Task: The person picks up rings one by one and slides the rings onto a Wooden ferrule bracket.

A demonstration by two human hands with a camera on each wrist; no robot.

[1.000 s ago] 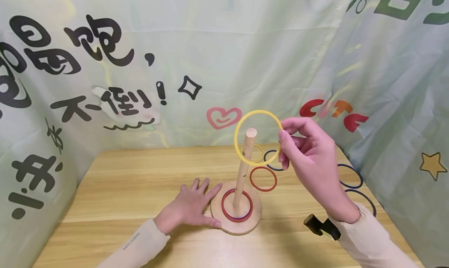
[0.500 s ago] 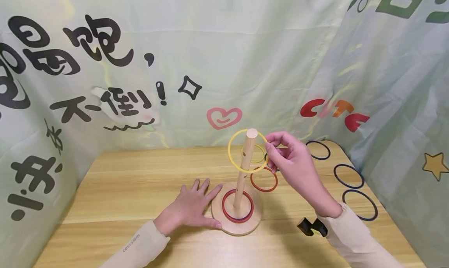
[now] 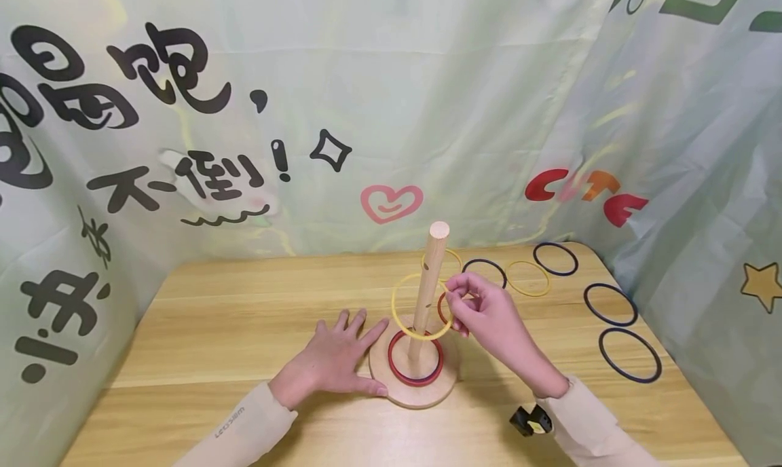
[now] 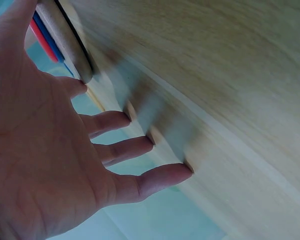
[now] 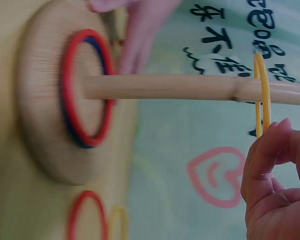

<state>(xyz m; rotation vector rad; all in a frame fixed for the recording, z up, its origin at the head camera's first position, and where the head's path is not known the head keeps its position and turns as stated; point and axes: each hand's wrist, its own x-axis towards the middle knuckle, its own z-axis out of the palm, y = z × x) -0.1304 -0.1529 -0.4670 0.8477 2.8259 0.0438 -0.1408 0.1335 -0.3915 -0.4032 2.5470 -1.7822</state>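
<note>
My right hand pinches a thin yellow ring between thumb and fingers. The ring encircles the upright wooden post partway down, tilted in the head view. At the foot of the post, a red ring lies on the round wooden base. Beneath it shows a blue ring in the right wrist view. My left hand rests with fingers spread at the left side of the base, thumb against its edge. The left wrist view shows the palm and straight fingertips on the tabletop.
Behind the right hand lie a partly hidden red ring, a yellow ring and a blue ring. Further right are another yellow ring and several blue rings. A printed curtain surrounds the wooden table.
The yellow ring and right hand have moved down and left, from above the post's top to around its middle. More loose rings at the right show now. The left hand stays put.
</note>
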